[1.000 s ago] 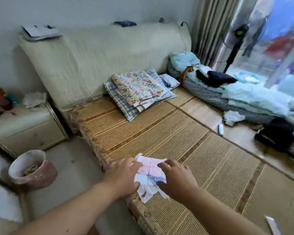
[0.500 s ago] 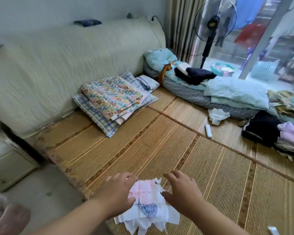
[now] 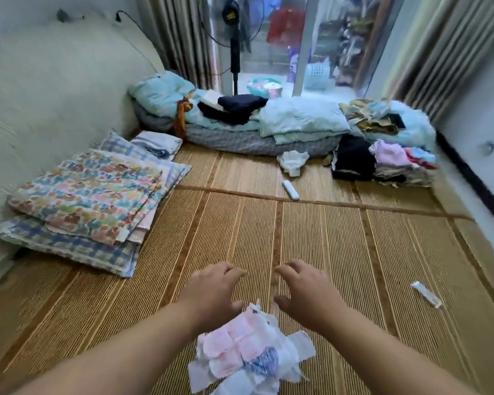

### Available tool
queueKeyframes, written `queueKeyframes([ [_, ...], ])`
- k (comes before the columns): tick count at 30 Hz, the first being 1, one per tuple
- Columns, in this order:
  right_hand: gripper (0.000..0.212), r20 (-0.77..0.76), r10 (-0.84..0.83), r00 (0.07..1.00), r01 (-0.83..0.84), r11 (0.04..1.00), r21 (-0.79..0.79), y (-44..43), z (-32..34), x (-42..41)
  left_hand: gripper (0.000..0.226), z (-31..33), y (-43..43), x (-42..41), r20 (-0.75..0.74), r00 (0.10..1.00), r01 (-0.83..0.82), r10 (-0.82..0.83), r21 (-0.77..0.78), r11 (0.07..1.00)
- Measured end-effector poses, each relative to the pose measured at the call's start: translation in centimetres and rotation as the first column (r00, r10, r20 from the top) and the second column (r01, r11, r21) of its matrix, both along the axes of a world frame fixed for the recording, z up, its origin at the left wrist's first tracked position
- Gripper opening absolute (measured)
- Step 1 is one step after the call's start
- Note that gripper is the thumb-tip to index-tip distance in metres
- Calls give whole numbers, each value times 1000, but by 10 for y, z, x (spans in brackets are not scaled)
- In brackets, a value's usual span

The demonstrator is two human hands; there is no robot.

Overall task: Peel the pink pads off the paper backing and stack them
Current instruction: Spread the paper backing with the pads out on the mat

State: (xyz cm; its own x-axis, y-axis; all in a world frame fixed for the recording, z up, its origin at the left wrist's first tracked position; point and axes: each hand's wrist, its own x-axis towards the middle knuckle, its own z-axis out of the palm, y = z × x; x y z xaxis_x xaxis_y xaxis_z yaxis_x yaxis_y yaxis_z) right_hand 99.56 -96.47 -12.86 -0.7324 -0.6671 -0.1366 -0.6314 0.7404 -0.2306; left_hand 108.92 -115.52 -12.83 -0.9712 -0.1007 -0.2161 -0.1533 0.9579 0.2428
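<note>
Pads [image 3: 234,343] are in one messy heap on the mat [image 3: 354,252], right at the near edge between the forearms. Pink ones are on top, with white backing [image 3: 303,346] poking out all round and a blue-patterned bit [image 3: 264,360] mixed in. I'm guessing they're dumped close so the peeling is in easy reach, with bare mat ahead for the stack. Nothing looks stacked yet tbh.

Folded cloths [image 3: 89,195] sit off left by the wall and a clothes pile [image 3: 397,163] is far right, both well apart from the heap, so out of the way. Blue basket [image 3: 316,76] by the door, can't tell what's in it. A basin [image 3: 264,86] near it holds something colourful, too blurry to name.

Left hand [image 3: 211,292] and right hand [image 3: 305,292] hover just past the heap, fingers loosely curled, holding nothing. The left thumb is close to the top edge, can't tell if it touches.
</note>
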Motion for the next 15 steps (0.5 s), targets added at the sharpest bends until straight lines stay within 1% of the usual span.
queueKeyframes([
  [4, 60, 0, -195, 981, 195, 980, 33, -36, -16, 41, 62, -16, -50, 10, 15, 989, 147, -148, 30, 989],
  [7, 61, 30, -299, 954, 297, 952, 68, -60, -31, 75, 63, -28, -77, 23, 26, 969, 245, -245, 28, 969],
  [10, 62, 37, -352, 935, 348, 934, 86, -74, -42, 98, 64, -40, -92, 36, 28, 962, 268, -270, 53, 962],
  [13, 66, 34, -360, 932, 355, 930, 97, -78, -57, 109, 65, -57, -93, 46, 16, 959, 280, -282, 75, 957],
  [15, 69, 24, -368, 930, 365, 928, 76, -78, -72, 106, 65, -72, -88, 44, 1, 958, 285, -286, 92, 954],
])
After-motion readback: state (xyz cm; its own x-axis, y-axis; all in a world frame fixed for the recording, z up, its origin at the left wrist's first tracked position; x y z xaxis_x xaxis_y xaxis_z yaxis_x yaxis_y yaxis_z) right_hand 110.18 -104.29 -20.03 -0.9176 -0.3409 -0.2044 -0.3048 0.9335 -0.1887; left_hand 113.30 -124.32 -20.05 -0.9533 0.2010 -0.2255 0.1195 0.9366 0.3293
